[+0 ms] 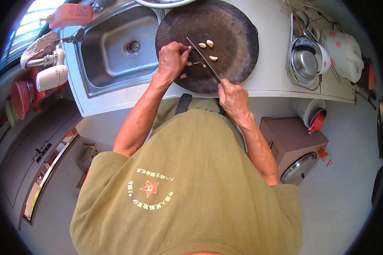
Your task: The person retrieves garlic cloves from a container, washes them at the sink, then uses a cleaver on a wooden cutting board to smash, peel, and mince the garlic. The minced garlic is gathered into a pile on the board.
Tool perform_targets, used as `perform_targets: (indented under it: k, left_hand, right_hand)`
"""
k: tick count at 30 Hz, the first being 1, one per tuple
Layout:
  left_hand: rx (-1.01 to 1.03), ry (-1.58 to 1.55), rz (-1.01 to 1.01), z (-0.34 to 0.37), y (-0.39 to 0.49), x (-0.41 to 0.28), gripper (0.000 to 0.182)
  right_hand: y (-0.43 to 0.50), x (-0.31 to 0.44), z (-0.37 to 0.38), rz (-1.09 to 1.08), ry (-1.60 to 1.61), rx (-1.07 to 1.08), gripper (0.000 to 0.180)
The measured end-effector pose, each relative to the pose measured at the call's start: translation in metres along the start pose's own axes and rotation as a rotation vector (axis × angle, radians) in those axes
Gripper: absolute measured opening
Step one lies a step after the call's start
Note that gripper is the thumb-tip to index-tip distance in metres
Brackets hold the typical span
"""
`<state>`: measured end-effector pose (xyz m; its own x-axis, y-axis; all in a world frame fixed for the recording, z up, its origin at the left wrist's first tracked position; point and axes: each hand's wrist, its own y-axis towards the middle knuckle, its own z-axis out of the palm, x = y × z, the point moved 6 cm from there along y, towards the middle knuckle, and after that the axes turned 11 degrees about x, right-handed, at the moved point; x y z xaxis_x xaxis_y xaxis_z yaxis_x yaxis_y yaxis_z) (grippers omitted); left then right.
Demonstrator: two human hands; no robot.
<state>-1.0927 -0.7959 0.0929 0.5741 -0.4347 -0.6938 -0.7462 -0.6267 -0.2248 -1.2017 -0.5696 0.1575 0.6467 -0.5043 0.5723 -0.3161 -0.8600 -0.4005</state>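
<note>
On a round, dark wooden chopping board [229,25], my right hand [234,99] grips the handle of a kitchen knife [205,60], its blade seen nearly edge-on and slanting up to the left. My left hand [173,59] pinches a small pale piece, apparently a garlic clove [190,47], between thumb and fingers close to the blade's far end. Several garlic cloves lie about the board: a pair [210,43] beyond the blade, one [213,58] to its right, another [183,76] below my left hand. Small scraps [204,66] lie beside the blade.
Left of the board is a stainless steel sink [115,63], its faucet [38,62] at the far left. A bottle of pink liquid [71,15] stands behind it. On the right, a wire dish rack [289,63] holds bowls near a white appliance [343,55]. A metal basin rim [166,3] shows at the top.
</note>
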Motion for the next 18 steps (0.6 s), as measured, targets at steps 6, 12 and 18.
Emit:
perform_targets:
  k: [6, 12, 18]
  left_hand:
    - [0.042, 0.023, 0.036, 0.000, 0.005, 0.001, 0.015]
    - [0.023, 0.034, -0.019, -0.002, 0.003, -0.009, 0.019]
    - [0.241, 0.039, -0.055, -0.006, 0.010, -0.009, 0.026]
  right_hand:
    - [0.037, 0.015, 0.010, 0.006, -0.053, 0.046, 0.012]
    - [0.049, 0.018, 0.020, 0.037, -0.086, 0.017, 0.014]
    - [0.039, 0.011, 0.014, 0.021, -0.001, -0.007, 0.018]
